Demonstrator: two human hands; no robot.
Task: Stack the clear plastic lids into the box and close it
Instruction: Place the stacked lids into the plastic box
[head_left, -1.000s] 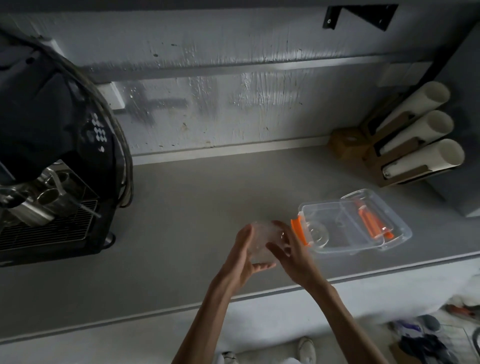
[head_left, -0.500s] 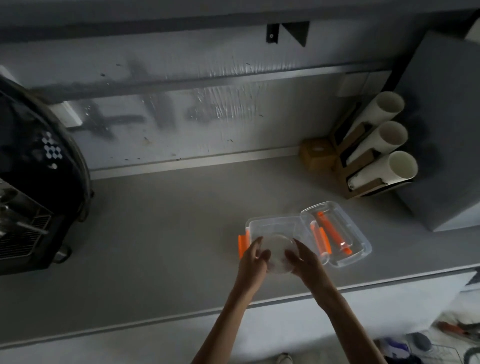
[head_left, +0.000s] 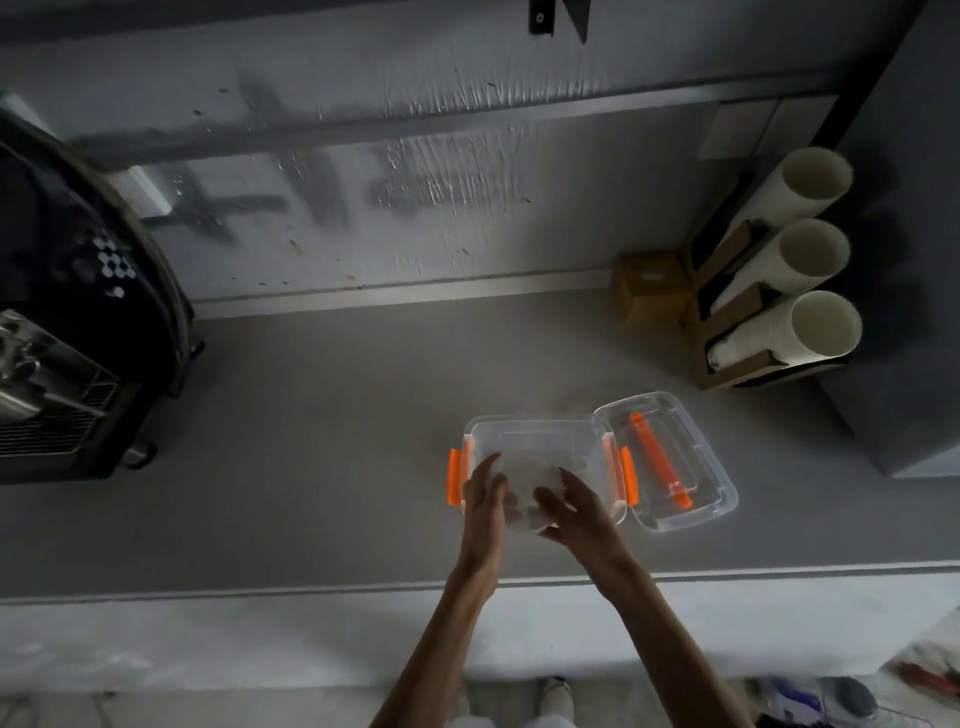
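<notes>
A grey counter (head_left: 322, 467) runs the width of the view, with a dark coffee machine (head_left: 78, 322) at its left end and a dark grey cabinet (head_left: 904, 291) at its right end. Against the cabinet leans a wooden holder (head_left: 727, 312) carrying three tilted sleeves of stacked white paper cups (head_left: 800, 327), and a small brown box (head_left: 652, 286) stands just beside it at the wall. Near the counter's front edge sits the clear plastic box (head_left: 540, 441), open, with orange latches (head_left: 455, 477) at both short ends; its interior looks bare apart from what the hands bring over it. The box lid (head_left: 670, 462) lies upturned just to its right, touching the box's right end, with an orange handle (head_left: 657, 457) showing through it. Both hands together hold a round stack of clear plastic lids (head_left: 527, 488) over the near part of the box (whether it touches the floor cannot be told). The left hand (head_left: 485, 501) cups the stack's left edge, and the right hand (head_left: 571, 512) grips its right and near edge, fingers curled around it.
</notes>
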